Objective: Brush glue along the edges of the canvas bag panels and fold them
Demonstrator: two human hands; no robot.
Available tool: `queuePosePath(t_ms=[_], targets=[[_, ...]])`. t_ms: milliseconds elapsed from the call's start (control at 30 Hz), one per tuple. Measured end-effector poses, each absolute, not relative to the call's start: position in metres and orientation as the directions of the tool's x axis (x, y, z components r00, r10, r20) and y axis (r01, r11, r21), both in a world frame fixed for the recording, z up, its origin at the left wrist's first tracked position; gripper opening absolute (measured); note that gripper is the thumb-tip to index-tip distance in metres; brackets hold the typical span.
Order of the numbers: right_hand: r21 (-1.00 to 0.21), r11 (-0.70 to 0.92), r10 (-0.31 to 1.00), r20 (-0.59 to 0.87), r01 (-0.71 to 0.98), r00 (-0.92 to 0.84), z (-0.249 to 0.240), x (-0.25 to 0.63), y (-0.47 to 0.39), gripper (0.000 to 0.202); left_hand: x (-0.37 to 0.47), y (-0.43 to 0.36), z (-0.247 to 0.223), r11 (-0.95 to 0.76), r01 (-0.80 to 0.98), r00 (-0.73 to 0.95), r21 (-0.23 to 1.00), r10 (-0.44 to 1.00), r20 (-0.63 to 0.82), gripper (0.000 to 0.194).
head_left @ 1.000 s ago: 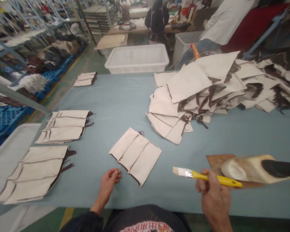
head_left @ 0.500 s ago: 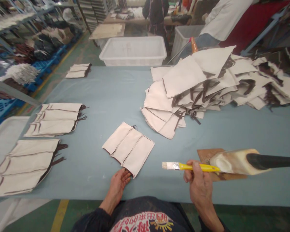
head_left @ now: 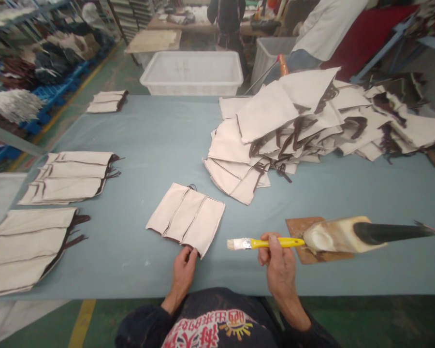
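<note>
In front of me lies a cream leather panel (head_left: 186, 217) with dark seams, turned at a slant on the table. My left hand (head_left: 183, 270) pinches its near edge between thumb and fingers. My right hand (head_left: 281, 270) grips a yellow-handled paintbrush (head_left: 273, 242) held level, bristles pointing left. Those bristles look pale and coated, and they are just right of the panel, apart from it. Beyond the brush handle, a glue container (head_left: 333, 237) with a black handle sits on a brown board (head_left: 295, 227).
A large heap of cream pieces (head_left: 268, 116) covers the back right of the blue-grey table (head_left: 159, 140). Flat stacks (head_left: 72, 176) of panels lie along its left side. Behind stands a white bin (head_left: 192, 89). A person in a white top (head_left: 329, 29) is at the back right.
My left fingers have gone from lying under the panel's near edge to pinching it. The view has shifted slightly. My right hand still holds the paintbrush.
</note>
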State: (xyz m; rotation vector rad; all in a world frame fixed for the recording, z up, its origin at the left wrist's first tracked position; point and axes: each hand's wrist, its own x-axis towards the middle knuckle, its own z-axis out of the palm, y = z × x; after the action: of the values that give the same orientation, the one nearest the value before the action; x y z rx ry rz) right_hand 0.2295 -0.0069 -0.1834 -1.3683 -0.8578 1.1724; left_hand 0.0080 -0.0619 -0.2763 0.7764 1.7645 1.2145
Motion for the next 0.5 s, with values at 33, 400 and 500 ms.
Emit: queuePosePath(t_ms=[33, 400, 500], targets=[[-0.982, -0.146, 0.956, -0.171, -0.12, 0.238, -0.183, 0.225, -0.008, 0.055, 0.007, -0.059, -0.267, 0.319, 0.044, -0.464, 0.947, 0.846, -0.263, 0.036], [-0.987, 0.154, 0.975, 0.144, -0.051, 0.17, -0.147, 0.179, -0.018, 0.037, -0.004, -0.028, -0.182, 0.272, -0.343, -0.345, 0.899, 0.854, -0.39, 0.043], [-0.971, 0.237, 0.961, 0.236, 0.013, 0.14, -0.146, 0.173, -0.021, 0.029, -0.003, -0.029, -0.17, 0.299, -0.577, -0.278, 0.76, 0.803, -0.527, 0.042]])
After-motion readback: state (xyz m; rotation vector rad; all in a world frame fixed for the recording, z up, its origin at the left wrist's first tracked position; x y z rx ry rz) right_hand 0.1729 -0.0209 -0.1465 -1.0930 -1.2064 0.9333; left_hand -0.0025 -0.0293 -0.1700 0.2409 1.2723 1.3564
